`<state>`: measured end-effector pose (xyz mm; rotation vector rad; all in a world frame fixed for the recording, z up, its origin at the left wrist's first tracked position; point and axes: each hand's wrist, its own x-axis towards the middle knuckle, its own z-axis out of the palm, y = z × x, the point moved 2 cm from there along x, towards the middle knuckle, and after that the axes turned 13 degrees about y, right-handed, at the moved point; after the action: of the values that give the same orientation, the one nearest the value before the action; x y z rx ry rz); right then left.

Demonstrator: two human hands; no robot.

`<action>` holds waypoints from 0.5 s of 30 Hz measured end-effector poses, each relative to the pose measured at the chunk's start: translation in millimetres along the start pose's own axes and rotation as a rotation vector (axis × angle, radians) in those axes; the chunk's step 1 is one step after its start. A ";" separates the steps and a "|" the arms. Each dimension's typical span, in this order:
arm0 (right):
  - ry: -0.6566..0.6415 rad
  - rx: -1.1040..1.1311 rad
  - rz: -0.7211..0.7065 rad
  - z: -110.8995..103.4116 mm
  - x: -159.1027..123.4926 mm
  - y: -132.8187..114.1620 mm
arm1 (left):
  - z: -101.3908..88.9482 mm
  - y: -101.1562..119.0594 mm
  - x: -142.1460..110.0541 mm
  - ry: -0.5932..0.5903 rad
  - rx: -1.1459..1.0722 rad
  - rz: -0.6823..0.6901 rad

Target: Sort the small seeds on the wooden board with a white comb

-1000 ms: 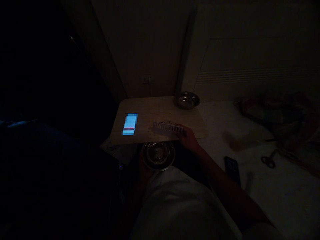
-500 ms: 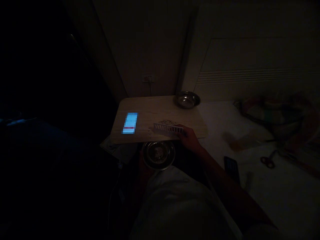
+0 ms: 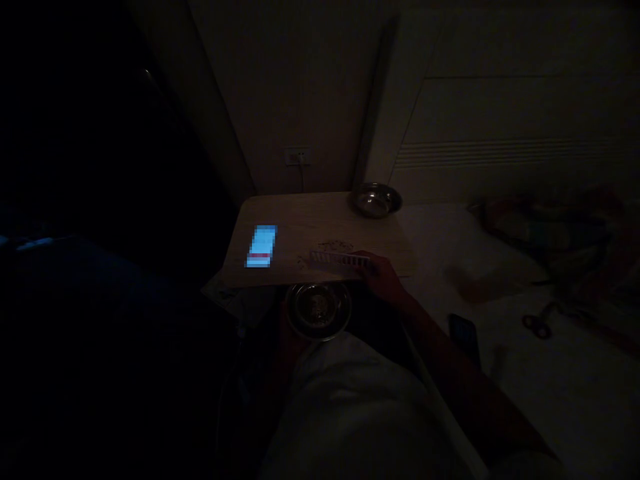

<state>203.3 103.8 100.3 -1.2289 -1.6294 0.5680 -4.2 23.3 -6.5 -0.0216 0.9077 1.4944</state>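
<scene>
In dim light, my right hand (image 3: 383, 277) is closed on one end of a pale slotted strip (image 3: 333, 261), whose exact kind I cannot make out. The strip lies along the near side of a small wooden table (image 3: 300, 220). Scattered dark bits (image 3: 336, 245) lie on the wood just behind it. Below the table's near edge, my left hand (image 3: 291, 333) grips the left side of a round metal bowl (image 3: 345, 320). Something light and speckled (image 3: 319, 308) is in the bowl's bottom. Shadow hides most of my left fingers.
A lit phone (image 3: 261, 247) rests on the table's left part. Another metal bowl (image 3: 376, 200) stands at its back right corner. To the right, a dark phone (image 3: 464, 337) and scissors (image 3: 536, 327) lie on a white sheet. A plugged socket (image 3: 297, 156) is on the wall.
My right hand and the slotted strip have shifted slightly right and toward the table's near edge. The bowl in my left hand stays nearly in place. The picture is a little darker.
</scene>
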 end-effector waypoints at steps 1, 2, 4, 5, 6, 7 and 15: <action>-0.005 0.003 -0.004 1.5 0.4 -0.1 | -0.8 0.1 0.2 -0.006 -0.003 0.019; -0.009 0.005 -0.008 3.2 0.8 -0.3 | -1.8 -0.1 0.6 -0.011 -0.007 0.026; -0.014 -0.005 -0.011 6.3 2.0 -1.3 | -3.8 -1.0 1.7 -0.008 -0.013 -0.010; -0.015 -0.014 -0.010 7.5 2.5 -2.3 | -4.6 -1.5 2.2 0.001 -0.015 -0.036; -0.015 -0.023 -0.010 8.4 3.1 -3.9 | -5.0 -1.8 2.3 0.008 -0.017 -0.064; -0.021 -0.029 -0.015 9.1 3.6 -6.0 | -5.0 -2.0 2.2 0.011 -0.018 -0.087; -0.032 -0.023 -0.074 11.9 6.9 -20.3 | -0.4 -0.9 1.9 -0.001 -0.033 -0.070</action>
<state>183.5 104.6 114.7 -1.1767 -1.7054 0.5264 -4.0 24.5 -8.3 -0.0761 0.8733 1.4437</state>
